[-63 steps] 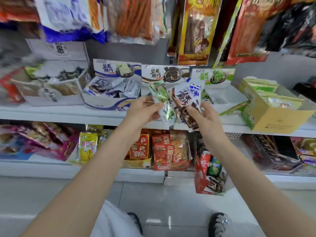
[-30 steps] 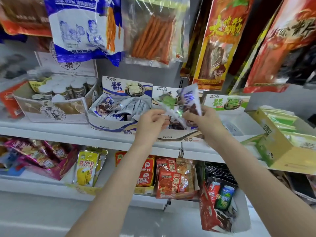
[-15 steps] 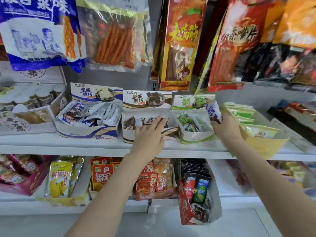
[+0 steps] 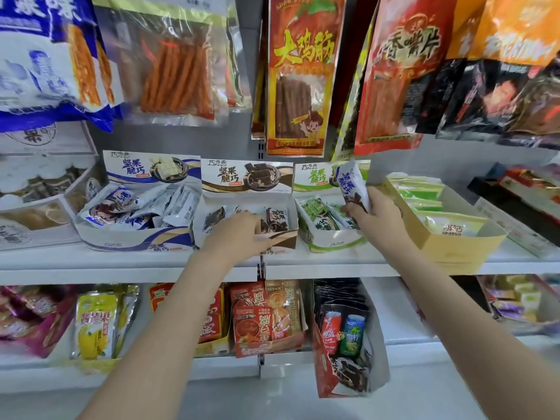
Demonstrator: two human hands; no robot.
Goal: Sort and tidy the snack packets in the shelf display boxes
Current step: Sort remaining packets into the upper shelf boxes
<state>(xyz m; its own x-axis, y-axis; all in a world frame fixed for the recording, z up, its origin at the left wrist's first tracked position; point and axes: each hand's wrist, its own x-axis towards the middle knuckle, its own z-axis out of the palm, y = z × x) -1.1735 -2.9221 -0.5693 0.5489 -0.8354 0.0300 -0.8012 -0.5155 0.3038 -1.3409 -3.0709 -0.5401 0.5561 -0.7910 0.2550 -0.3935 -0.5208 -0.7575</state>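
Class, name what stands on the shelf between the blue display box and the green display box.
The brown display box, seen in the head view; the left hand reaches into it.
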